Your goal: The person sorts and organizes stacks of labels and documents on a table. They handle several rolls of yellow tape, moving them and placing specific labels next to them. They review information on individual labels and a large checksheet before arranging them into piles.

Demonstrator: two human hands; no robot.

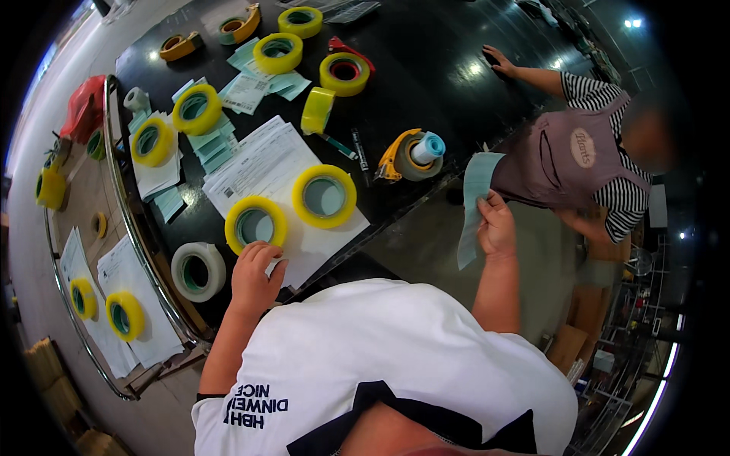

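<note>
My left hand [257,280] is at the near edge of a yellow tape roll [231,220], fingertips touching its rim and thumb held apart. This roll lies flat on a stack of printed white sheets [262,159]. Just right of it, a second yellow tape roll [349,196] rests on the same papers. Off the table's near right edge, my right hand [496,224] pinches a pale blue paper strip [479,181] between thumb and fingers. The strip hangs down, slightly curled. An orange tape dispenser [390,161] stands nearby, with a small blue label roll [430,146] on it.
Several more yellow tape rolls [198,109] sit on papers across the black table [426,76]. A whitish tape roll [182,272] lies left of my left hand. Beyond a metal rail [128,201] is a cart with papers. A co-worker in an apron [559,159] stands at right.
</note>
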